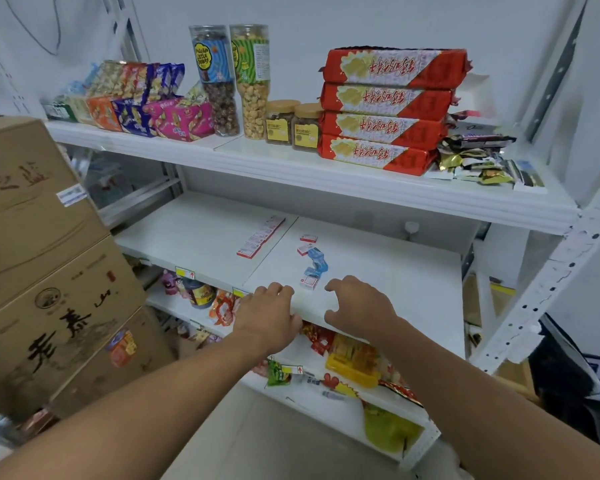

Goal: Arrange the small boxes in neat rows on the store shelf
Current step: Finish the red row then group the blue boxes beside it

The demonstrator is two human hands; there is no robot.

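Both of the person's hands are hovering over the front edge of the middle shelf (378, 258), and neither is holding anything. The left hand (269, 315) is lying palm down with its fingers loosely bent, the fingertips resting at the shelf's front lip. The right hand (359, 306) is sitting just beside it, fingers curled in a loose claw and thumb apart, gripping nothing. Between the two hands, a little further in, a red-and-white small box (309, 283) is lying near the front edge, close to the right hand's fingertips but apart from them. Behind it a crooked line of boxes is trailing toward the back: two blue small boxes (315, 263) lying askew and touching each other, then two more red-and-white boxes (307, 244) beyond them, one of them touching the blue ones. To the left of these, a neat row of red-and-white boxes (261, 237) is running diagonally along the seam between the two shelf panels. On the shelf above, red biscuit packs (385, 112) are sitting stacked four high, with two tall snack jars (234, 81) standing to their left. Large cardboard cartons (42, 265) are standing stacked at the left of the shelving.
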